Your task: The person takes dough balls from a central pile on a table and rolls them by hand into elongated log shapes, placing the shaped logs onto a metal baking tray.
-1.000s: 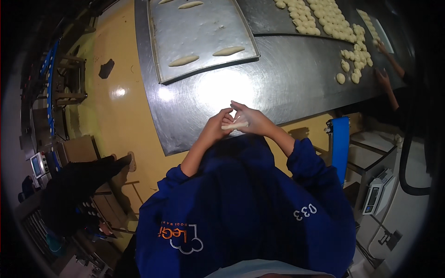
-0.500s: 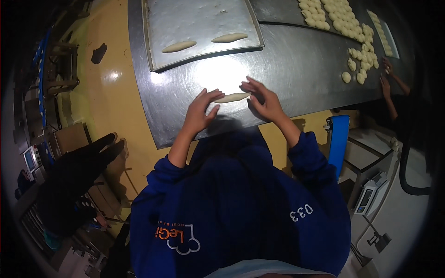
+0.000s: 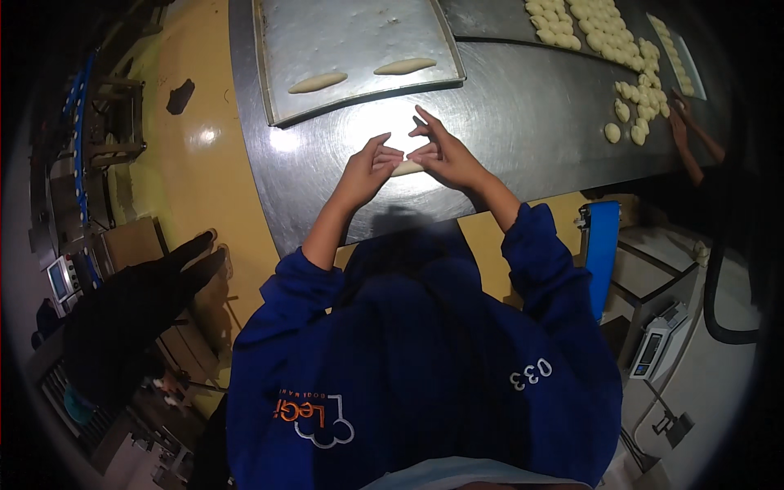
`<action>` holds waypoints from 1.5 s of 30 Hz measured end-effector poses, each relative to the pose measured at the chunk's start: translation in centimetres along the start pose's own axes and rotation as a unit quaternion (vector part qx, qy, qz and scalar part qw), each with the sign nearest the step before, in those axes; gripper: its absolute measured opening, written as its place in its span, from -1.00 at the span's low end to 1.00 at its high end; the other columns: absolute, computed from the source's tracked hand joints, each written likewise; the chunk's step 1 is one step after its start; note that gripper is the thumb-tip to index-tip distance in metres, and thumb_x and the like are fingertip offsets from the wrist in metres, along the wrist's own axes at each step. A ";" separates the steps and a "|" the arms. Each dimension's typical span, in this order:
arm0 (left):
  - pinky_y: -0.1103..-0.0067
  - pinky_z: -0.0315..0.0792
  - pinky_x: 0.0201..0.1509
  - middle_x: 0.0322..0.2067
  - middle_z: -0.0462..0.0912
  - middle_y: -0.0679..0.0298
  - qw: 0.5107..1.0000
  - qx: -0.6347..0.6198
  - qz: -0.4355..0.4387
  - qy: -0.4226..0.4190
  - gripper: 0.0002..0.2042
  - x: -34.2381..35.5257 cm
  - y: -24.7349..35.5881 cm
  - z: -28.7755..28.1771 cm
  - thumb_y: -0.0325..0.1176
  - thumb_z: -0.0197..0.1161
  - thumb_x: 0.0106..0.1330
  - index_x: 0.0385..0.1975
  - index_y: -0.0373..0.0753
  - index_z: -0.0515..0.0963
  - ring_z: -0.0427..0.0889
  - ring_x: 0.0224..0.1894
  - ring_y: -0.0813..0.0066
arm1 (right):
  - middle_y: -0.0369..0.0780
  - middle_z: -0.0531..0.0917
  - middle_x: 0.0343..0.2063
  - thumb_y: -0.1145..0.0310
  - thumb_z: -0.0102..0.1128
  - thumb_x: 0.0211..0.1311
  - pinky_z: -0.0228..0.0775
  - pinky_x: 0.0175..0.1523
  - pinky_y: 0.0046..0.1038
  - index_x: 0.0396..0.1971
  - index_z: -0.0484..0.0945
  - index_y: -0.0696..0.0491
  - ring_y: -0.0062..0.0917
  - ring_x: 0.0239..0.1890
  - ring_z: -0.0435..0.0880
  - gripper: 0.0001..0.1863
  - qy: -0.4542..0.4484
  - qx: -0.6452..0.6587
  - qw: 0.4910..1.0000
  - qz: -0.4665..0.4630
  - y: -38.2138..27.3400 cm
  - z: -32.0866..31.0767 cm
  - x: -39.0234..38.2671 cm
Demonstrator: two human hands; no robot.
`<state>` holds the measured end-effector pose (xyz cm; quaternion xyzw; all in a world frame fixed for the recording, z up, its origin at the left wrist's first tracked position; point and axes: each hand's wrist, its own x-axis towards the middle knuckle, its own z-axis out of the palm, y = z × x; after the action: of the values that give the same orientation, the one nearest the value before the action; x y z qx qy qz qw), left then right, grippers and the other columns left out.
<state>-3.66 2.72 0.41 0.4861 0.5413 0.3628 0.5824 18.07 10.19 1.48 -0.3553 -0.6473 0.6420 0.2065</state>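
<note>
A pale spindle-shaped piece of dough (image 3: 406,168) lies on the steel table (image 3: 523,122) in front of me, mostly covered by my fingers. My left hand (image 3: 365,173) grips its left part, thumb and fingers drawn together. From the other side my right hand (image 3: 453,161) holds it with bent fingers, the index finger raised. The fingertips of both hands nearly meet over the middle of the dough. Beyond them stands a metal baking tray (image 3: 351,41) with two similar shaped pieces, a left dough piece (image 3: 318,82) and a right dough piece (image 3: 405,66), near its front edge.
Many round dough balls (image 3: 604,33) cover the table's far right. Beside them a co-worker's hands (image 3: 682,122) rest near a light tray (image 3: 676,57) of dough. A blue belt (image 3: 603,245) and a scale (image 3: 657,339) stand right; another person's legs (image 3: 192,261) show left.
Both hands have moved inward from the dough's ends to its middle, and their fingers have closed in on it. The co-worker's hands have shifted slightly.
</note>
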 end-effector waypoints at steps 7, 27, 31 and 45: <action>0.50 0.56 0.12 -0.09 0.68 0.09 0.994 0.085 -0.026 -0.059 -0.40 -1.3 1.7 0.4 -0.56 0.37 0.21 0.29 -0.34 0.33 0.69 -0.02 0.37 | -0.13 0.55 0.00 0.51 0.46 0.05 0.59 0.07 -0.45 0.43 0.22 0.03 -0.43 -0.02 0.70 -0.10 -0.065 -0.032 0.997 0.024 -0.2 0.3 -1.9; 0.41 0.52 -0.03 -0.19 0.68 0.10 0.969 0.228 0.079 -0.046 -0.58 -3.4 1.9 0.9 -0.42 0.35 0.24 0.12 -0.28 0.52 0.66 -0.15 0.27 | -0.11 0.67 -0.07 0.38 0.31 0.13 0.48 0.06 -0.41 0.41 0.25 0.08 -0.39 -0.10 0.65 -0.21 -0.138 -0.234 0.962 0.044 -2.5 0.6 -2.0; 0.53 0.53 -0.09 -0.24 0.70 0.16 0.975 0.116 -0.028 -0.189 -0.61 -1.7 3.8 -2.0 -0.41 0.37 0.26 0.09 -0.32 0.54 0.66 -0.21 0.48 | -0.19 0.67 -0.12 0.29 0.39 0.13 0.45 0.06 -0.45 0.44 0.16 0.17 -0.55 -0.13 0.61 -0.11 -0.284 -0.071 0.946 0.139 -3.1 -1.6 0.2; 0.47 0.56 -0.04 -0.18 0.74 0.14 0.955 0.253 0.115 0.099 -0.72 13.7 10.0 -14.0 -0.50 0.35 0.20 -0.07 -0.31 0.61 0.72 -0.16 0.32 | -0.18 0.69 -0.18 0.59 0.35 0.07 0.57 0.06 -0.38 0.38 0.27 -0.02 -0.41 -0.14 0.73 -0.18 0.001 -0.155 0.980 -0.123 -7.2 -6.4 20.3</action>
<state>-14.35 20.81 6.97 0.6381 0.6111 0.3246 0.3378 7.89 29.81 5.27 -0.3010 -0.7777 0.5030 0.2270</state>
